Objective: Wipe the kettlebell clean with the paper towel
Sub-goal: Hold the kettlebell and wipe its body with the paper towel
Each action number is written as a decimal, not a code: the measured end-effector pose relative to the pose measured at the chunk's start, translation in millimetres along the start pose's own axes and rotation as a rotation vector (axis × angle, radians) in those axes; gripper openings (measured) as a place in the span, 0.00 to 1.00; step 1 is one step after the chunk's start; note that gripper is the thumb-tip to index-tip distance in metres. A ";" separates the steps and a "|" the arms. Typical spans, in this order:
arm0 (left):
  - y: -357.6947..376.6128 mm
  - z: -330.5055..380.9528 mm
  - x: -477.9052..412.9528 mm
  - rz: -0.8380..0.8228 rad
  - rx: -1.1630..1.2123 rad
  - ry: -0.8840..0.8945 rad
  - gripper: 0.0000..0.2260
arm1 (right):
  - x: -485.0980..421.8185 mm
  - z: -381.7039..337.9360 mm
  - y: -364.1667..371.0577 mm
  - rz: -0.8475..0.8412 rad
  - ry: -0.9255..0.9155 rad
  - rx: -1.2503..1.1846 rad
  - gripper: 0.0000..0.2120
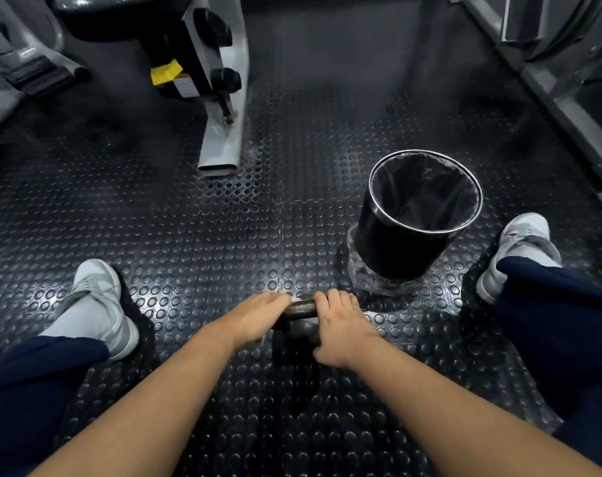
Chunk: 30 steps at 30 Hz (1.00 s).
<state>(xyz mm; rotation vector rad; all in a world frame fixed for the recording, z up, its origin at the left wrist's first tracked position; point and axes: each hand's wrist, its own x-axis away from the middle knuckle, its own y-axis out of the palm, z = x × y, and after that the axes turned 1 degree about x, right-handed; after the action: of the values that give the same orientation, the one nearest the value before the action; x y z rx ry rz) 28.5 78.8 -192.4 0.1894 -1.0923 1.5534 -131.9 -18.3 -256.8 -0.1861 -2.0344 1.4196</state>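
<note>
two bare forearms reach forward from the bottom edge and meet low over the studded rubber floor, where the kettlebell stands between the person's spread legs, its dark body mostly hidden under the hands. the left hand lies over the left end of the handle with its fingers curled down round it; a pale sliver at those fingertips may be the paper towel, though it is too small to be sure. the right hand wraps the right end and shoulder of the handle, fingers bent tight, which looks like a bracing hold so the weight does not roll while the other hand rubs. the black bin stands just beyond and to the right, near enough for dropping the used towel, and its liner skirt spreads on the floor towards the kettlebell. open floor lies ahead and to the left, up to the grey machine leg, well apart. the left shoe and right shoe flank the work, so sideways sweeps have room, but a push to the right would meet the bin first.
</note>
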 end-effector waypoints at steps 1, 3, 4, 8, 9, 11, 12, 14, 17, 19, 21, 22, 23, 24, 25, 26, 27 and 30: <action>1.1 4.4 0.9 -0.006 0.022 0.009 0.20 | 0.3 -0.2 -0.1 -0.002 0.003 0.001 0.50; 6.8 13.6 1.3 0.003 0.058 0.021 0.17 | 0.5 -0.4 -1.3 -0.008 0.006 0.012 0.49; 10.3 15.5 1.2 0.010 0.060 0.023 0.16 | 0.6 -0.2 -2.1 -0.015 0.006 0.018 0.49; 10.6 1.0 -5.2 0.015 -0.030 0.025 0.18 | 0.6 -0.7 -4.2 -0.013 -0.001 0.005 0.50; 9.3 -2.9 -6.3 0.011 -0.047 0.015 0.18 | 0.5 -0.8 -4.3 -0.016 -0.001 0.001 0.50; 8.7 -2.5 -6.5 0.014 -0.068 0.016 0.19 | 0.7 -1.6 -4.6 -0.026 0.002 -0.003 0.50; 9.6 1.4 -5.4 0.016 -0.067 0.025 0.19 | 0.2 -2.4 -5.0 -0.029 0.005 0.000 0.50; 15.5 9.1 -4.6 0.004 -0.071 0.070 0.14 | 0.0 -3.6 -6.6 -0.041 0.015 0.012 0.50; 20.5 10.3 -4.8 0.002 -0.132 0.140 0.19 | 0.5 -2.8 -7.2 -0.044 0.020 0.018 0.51; 15.6 1.2 -5.3 0.011 -0.167 0.106 0.23 | 0.4 -2.9 -7.4 -0.038 0.014 0.009 0.52; 12.1 -7.4 -6.6 0.015 -0.170 0.033 0.25 | 0.4 -2.8 -7.3 -0.036 0.012 0.002 0.52; 11.5 -7.3 -5.7 0.018 -0.166 0.024 0.26 | 0.7 -2.7 -7.0 -0.033 0.012 -0.001 0.52; 11.4 -5.1 -4.8 0.016 -0.152 0.035 0.26 | 0.8 -2.8 -6.9 -0.026 0.014 0.000 0.52; 12.6 -0.7 -3.1 0.012 -0.143 0.066 0.25 | 1.3 -3.2 -7.1 -0.025 0.017 0.004 0.52; 15.2 3.5 -1.6 0.015 -0.145 0.105 0.24 | 1.8 -3.6 -8.0 -0.029 0.020 0.012 0.53; 18.8 6.8 -0.8 0.021 -0.145 0.134 0.23 | 2.6 -3.8 -8.6 -0.034 0.022 0.025 0.52; 21.9 7.0 -1.8 0.022 -0.139 0.150 0.22 | 2.9 -3.8 -9.2 -0.035 0.022 0.039 0.52; 22.2 1.5 -3.5 0.034 -0.152 0.132 0.22 | 3.0 -4.3 -9.4 -0.041 0.020 0.039 0.52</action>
<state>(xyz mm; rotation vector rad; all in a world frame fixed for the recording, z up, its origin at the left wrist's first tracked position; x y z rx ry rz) 10.2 77.6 -205.6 -0.0347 -1.1088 1.4838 -129.5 -17.3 -246.4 -0.1412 -1.9818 1.4249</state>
